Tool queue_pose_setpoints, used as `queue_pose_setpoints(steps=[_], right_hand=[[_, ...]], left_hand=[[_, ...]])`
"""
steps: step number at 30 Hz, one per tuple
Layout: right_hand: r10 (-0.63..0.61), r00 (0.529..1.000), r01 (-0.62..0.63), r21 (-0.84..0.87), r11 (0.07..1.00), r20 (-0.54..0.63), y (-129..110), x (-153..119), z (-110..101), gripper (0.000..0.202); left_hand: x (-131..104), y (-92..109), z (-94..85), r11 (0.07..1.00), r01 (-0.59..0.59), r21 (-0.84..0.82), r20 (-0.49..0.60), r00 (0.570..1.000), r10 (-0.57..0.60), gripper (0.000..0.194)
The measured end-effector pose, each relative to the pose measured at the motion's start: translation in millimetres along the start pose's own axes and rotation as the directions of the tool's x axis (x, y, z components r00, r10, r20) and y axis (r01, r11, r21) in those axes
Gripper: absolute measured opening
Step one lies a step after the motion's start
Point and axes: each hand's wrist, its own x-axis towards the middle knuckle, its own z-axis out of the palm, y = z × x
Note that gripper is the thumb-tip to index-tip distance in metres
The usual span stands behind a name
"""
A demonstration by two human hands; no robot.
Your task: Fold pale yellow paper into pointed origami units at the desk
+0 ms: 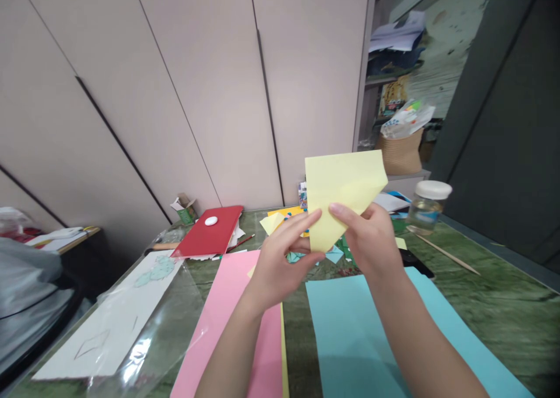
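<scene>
A pale yellow sheet of paper is held up above the table, with its lower right side slanting to a narrow bottom edge. My left hand pinches its lower left edge between thumb and fingers. On the right, my right hand grips the slanted edge, thumb on the front and fingers behind. Below my left arm lies pink paper with a yellow edge showing beside it. Blue paper lies beneath my right forearm.
A red folder bears a white round object. Further right stand a lidded jar and a wooden stick lying down. A drawing sheet and clear plastic lie left. Small folded papers are behind my hands.
</scene>
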Motion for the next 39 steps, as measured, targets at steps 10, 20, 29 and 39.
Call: queue_pose_setpoints(steps=[10, 20, 29, 39], right_hand=[[0.041, 0.999, -0.042, 0.046, 0.998, 0.026, -1.7, 0.7, -0.3, 0.023], [0.145, 0.924, -0.034, -0.301, 0.953, 0.355, -9.5, 2.9, -7.5, 0.029], [0.147, 0.928, 0.006, -0.409, 0.912, 0.341, -9.6, 3.0, -3.3, 0.013], [0.180, 0.928, -0.058, -0.349, 0.935, 0.327, -3.6, 3.9, -3.5, 0.016]], left_hand=[[-1.2, 2.4, -0.3, 0.999, 0.035, -0.011, 0.016, 0.999, -0.035, 0.065], [0.9, -4.8, -2.0, 0.999, 0.040, -0.028, -0.151, 0.987, -0.044, 0.062], [1.9, -3.6, -0.9, 0.995, 0.067, -0.069, -0.191, 0.978, -0.079, 0.062], [1.5, 2.7, -5.8, 0.978, 0.165, -0.127, -0.131, 0.975, -0.181, 0.063]])
